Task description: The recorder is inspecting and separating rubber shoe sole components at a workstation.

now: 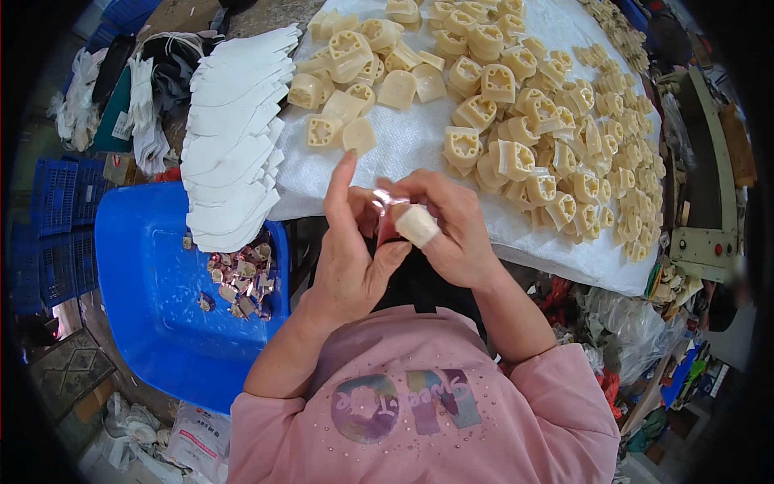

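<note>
Both hands meet over the person's lap, in front of the near edge of the counter. Between them is a small shiny pink piece (386, 229), held at the fingertips and mostly hidden by them. The left hand (345, 260) is partly open: its index finger stretches up and away from the piece, its thumb presses in from below, and the other fingers curl behind. The tip of that index finger overlaps a cream plastic part in view, but whether it touches it cannot be told. The right hand (456, 242) is bent more tightly, its fingers closing over the top of the shiny piece; an off-white block or wrap (418, 226) sits at its thumb side, which of the two being unclear.

Beyond the hands, a white woven sheet (415, 137) covers the counter. Cream plastic parts (516, 160) lie on it in a large heap to the right and a smaller group ahead. Overlapping white cut pieces (234, 137) fan out at left. Below them, a blue tub (173, 323) holds a pile of shiny pinkish pieces (242, 278).
</note>
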A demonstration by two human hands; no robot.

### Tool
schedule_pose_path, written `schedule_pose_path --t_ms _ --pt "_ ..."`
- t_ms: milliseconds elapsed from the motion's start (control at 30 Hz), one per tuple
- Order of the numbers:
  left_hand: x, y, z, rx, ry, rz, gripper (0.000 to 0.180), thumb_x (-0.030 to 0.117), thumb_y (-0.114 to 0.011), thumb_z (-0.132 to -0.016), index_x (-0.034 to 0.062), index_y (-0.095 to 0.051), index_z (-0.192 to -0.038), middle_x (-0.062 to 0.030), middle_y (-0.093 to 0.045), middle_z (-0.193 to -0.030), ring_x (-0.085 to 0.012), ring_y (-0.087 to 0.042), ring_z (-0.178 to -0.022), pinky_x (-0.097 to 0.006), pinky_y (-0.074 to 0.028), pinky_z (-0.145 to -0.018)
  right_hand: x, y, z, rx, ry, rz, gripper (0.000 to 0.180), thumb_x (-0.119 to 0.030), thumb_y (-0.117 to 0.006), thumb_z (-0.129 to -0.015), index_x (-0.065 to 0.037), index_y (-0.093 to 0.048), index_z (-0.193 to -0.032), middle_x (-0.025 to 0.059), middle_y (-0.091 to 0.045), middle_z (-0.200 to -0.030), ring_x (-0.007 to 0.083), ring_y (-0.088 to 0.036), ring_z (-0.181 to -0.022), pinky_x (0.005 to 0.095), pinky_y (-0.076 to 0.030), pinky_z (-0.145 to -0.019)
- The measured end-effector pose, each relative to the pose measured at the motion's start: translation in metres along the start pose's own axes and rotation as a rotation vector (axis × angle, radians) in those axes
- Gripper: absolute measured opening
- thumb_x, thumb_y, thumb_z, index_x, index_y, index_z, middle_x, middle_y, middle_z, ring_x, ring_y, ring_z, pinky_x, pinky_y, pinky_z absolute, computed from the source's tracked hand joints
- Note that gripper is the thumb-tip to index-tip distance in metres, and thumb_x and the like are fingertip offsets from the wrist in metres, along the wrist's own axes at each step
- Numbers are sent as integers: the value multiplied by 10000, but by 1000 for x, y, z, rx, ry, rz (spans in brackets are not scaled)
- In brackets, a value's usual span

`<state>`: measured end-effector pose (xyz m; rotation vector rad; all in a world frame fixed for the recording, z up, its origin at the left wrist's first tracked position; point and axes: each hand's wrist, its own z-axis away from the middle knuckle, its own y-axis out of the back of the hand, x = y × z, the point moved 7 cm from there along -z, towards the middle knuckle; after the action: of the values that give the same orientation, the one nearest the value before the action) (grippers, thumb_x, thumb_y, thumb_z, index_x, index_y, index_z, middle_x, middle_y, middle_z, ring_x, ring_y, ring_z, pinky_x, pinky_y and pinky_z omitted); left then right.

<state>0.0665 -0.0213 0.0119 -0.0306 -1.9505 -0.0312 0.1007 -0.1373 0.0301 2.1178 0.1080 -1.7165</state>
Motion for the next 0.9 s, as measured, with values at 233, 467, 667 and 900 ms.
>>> schedule_pose_path --t_ms 233,467,667,900 --pt "-1 13 -5 -8 298 -88 446 -24 -704 -692 25 -536 -1102 -55 -574 -908 -81 -549 -713 -203 -458 -611 28 -2 -4 -92 -225 -469 214 -204 -499 -914 -2 -565 -887 29 -544 -765 125 -527 -710 269 -439 -644" --pt "22 2 -12 -127 23 -399 473 -96 -701 -604 18 -548 -1036 -81 -541 -822 -141 -555 -635 -241 -465 -543 19 4 -2 -195 64 -142 169 -165 -513 -913 -24 -581 -849 6 -572 -790 101 -530 -718 265 -427 -631" --pt "17 5 -13 -44 29 -431 416 18 -782 -588 24 -522 -912 -65 -570 -741 -134 -571 -621 -247 -471 -564 23 2 -2 -110 18 -187 97 -82 -534 -852 -13 -593 -886 75 -590 -841 168 -569 -742 288 -442 -654" --pt "22 -5 -11 59 -67 -471 445 32 -807 -543 4 -495 -860 -111 -587 -742 -217 -645 -645 -283 -512 -571 27 -1 7 -41 128 -230 197 -152 -483 -919 -15 -591 -1010 45 -572 -862 141 -551 -803 277 -445 -712"
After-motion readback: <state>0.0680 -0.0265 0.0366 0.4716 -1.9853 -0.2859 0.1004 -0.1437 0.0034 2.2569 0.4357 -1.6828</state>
